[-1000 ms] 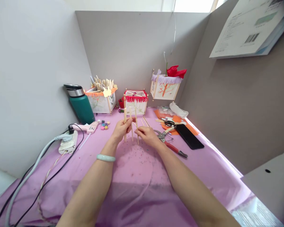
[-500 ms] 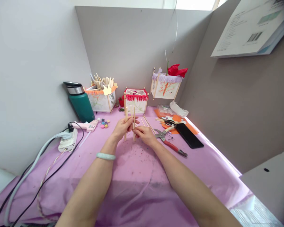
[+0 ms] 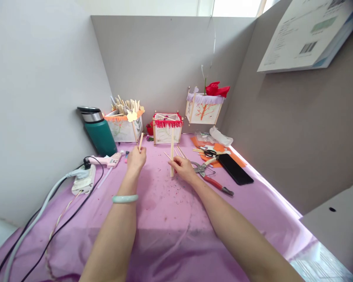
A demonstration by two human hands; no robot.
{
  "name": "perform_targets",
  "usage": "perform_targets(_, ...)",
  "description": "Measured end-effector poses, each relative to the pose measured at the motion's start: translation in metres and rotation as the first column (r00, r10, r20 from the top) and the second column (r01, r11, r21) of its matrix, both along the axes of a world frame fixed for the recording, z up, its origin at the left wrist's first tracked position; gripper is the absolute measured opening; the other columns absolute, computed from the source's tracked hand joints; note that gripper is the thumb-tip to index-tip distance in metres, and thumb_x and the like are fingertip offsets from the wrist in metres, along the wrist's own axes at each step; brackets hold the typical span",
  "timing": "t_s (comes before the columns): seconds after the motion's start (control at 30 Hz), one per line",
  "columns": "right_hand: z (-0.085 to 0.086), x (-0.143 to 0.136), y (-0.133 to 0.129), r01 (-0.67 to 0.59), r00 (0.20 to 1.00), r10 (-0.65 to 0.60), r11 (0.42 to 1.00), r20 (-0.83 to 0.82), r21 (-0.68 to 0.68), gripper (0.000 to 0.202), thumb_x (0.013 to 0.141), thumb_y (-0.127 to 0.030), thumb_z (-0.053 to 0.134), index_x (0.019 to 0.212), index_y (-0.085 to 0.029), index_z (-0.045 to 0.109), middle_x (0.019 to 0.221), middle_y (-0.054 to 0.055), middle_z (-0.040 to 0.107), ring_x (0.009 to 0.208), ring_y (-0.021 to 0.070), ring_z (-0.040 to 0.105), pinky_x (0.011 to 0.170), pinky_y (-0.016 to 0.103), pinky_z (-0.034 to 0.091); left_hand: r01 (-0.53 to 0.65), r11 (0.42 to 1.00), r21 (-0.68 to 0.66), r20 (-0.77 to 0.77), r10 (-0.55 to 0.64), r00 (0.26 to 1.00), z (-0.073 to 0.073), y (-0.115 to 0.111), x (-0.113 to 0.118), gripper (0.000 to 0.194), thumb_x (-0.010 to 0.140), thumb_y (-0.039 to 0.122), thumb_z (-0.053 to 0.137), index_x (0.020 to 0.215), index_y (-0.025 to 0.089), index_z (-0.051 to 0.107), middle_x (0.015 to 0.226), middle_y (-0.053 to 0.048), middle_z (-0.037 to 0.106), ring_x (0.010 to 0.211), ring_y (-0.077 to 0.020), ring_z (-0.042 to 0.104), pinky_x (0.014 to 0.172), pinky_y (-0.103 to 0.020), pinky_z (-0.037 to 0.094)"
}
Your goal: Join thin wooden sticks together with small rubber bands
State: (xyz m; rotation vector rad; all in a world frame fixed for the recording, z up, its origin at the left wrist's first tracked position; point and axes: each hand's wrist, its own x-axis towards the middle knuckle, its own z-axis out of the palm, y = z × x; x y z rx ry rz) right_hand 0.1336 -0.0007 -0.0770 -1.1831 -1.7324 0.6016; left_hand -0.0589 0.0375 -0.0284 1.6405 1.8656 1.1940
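My right hand (image 3: 182,167) pinches a couple of thin wooden sticks (image 3: 172,150) that stand upright over the middle of the cloth. To the left, my left hand (image 3: 137,157) is closed around another wooden stick (image 3: 141,141), whose top pokes out above the fingers; its lower part is hidden. A few loose sticks (image 3: 181,152) lie on the cloth behind my right hand. Pliers with red handles (image 3: 214,182) rest just right of that hand. Straight ahead is a small lantern-like paper box with red fringe (image 3: 168,131).
A green bottle (image 3: 100,135), a pink glue gun (image 3: 107,159) and a power strip (image 3: 84,180) with cables occupy the left. Sticks fill an orange-trimmed paper box (image 3: 122,129). At right lie a black phone (image 3: 235,169) and scissors (image 3: 209,152); a purple-fringed lantern (image 3: 204,111) hangs behind.
My hands have moved apart. The left has gone left with a stick, while the right keeps upright sticks near the middle. The view has shifted slightly.
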Motion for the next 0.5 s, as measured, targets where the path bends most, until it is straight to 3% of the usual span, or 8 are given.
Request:
perform_targets(0.03, -0.002, 0.000, 0.001, 0.004, 1.000, -0.004, 1.000, 0.023, 0.010, 0.027, 0.083, -0.036, 0.054, 0.063, -0.018, 0.049, 0.053, -0.006, 0.045, 0.053, 0.0094, 0.041, 0.054, 0.021, 0.030, -0.061, 0.996, -0.068, -0.159, 0.049, 0.986, -0.003, 0.002, -0.001, 0.038, 0.082, 0.037, 0.051, 0.110, 0.012, 0.058, 0.099, -0.017, 0.065, 0.088, -0.0272, 0.062, 0.067, -0.032, 0.044)
perform_targets(0.1, -0.006, 0.000, 0.003, -0.016, 0.998, 0.014, 0.999, 0.069, 0.031, 0.027, 0.083, -0.035, 0.054, 0.062, -0.018, 0.048, 0.055, -0.005, 0.045, 0.055, 0.0096, 0.041, 0.056, 0.022, 0.029, -0.093, 0.983, -0.161, -0.377, 0.025, 0.926, -0.012, 0.005, 0.001, 0.042, 0.081, 0.030, 0.052, 0.118, 0.011, 0.053, 0.113, -0.022, 0.060, 0.104, -0.0328, 0.058, 0.078, -0.038, 0.044)
perform_targets(0.2, -0.010, -0.002, 0.003, -0.052, 0.995, 0.047, 0.997, 0.090, 0.052, 0.028, 0.083, -0.033, 0.053, 0.061, -0.018, 0.047, 0.056, -0.005, 0.045, 0.058, 0.0101, 0.041, 0.057, 0.022, 0.029, -0.040, 0.967, -0.250, -0.521, -0.100, 0.848, -0.027, 0.003, 0.009, 0.039, 0.082, 0.018, 0.045, 0.119, 0.010, 0.054, 0.117, -0.024, 0.058, 0.104, -0.0335, 0.059, 0.080, -0.040, 0.045)
perform_targets(0.3, -0.010, -0.003, 0.002, -0.041, 0.997, 0.034, 0.995, 0.070, 0.088, 0.028, 0.084, -0.033, 0.053, 0.062, -0.018, 0.047, 0.056, -0.005, 0.045, 0.058, 0.0102, 0.040, 0.057, 0.022, 0.029, -0.043, 0.957, -0.288, -0.584, -0.140, 0.800, -0.034, -0.001, 0.012, 0.033, 0.079, 0.014, 0.046, 0.107, 0.009, 0.063, 0.108, -0.024, 0.062, 0.104, -0.0362, 0.057, 0.080, -0.043, 0.044)
perform_targets(0.4, -0.008, -0.003, 0.000, -0.038, 0.998, 0.030, 0.991, 0.062, 0.131, 0.027, 0.084, -0.031, 0.054, 0.062, -0.018, 0.048, 0.057, -0.004, 0.045, 0.058, 0.0102, 0.040, 0.058, 0.022, 0.030, -0.061, 0.985, -0.162, -0.603, -0.050, 0.796, -0.030, -0.004, 0.012, 0.028, 0.077, 0.019, 0.053, 0.098, 0.008, 0.068, 0.110, -0.025, 0.061, 0.112, -0.0399, 0.051, 0.087, -0.048, 0.040)
perform_targets(0.47, -0.006, -0.004, -0.002, -0.062, 0.996, 0.052, 0.986, 0.069, 0.157, 0.026, 0.084, -0.030, 0.054, 0.062, -0.018, 0.049, 0.059, -0.004, 0.046, 0.060, 0.0103, 0.042, 0.059, 0.022, 0.031, 0.047, 0.999, 0.015, -0.481, -0.034, 0.876, -0.022, -0.006, 0.014, 0.028, 0.079, 0.026, 0.053, 0.097, 0.010, 0.069, 0.107, -0.021, 0.063, 0.105, -0.0341, 0.055, 0.087, -0.043, 0.041)
perform_targets(0.5, -0.005, -0.005, -0.003, -0.078, 0.995, 0.067, 0.983, 0.071, 0.165, 0.025, 0.084, -0.029, 0.055, 0.063, -0.017, 0.050, 0.061, -0.003, 0.047, 0.061, 0.0104, 0.043, 0.060, 0.022, 0.032, 0.143, 0.985, 0.096, -0.355, -0.100, 0.929, -0.018, -0.007, 0.016, 0.030, 0.082, 0.030, 0.051, 0.097, 0.012, 0.069, 0.102, -0.017, 0.065, 0.096, -0.0288, 0.060, 0.083, -0.038, 0.044)
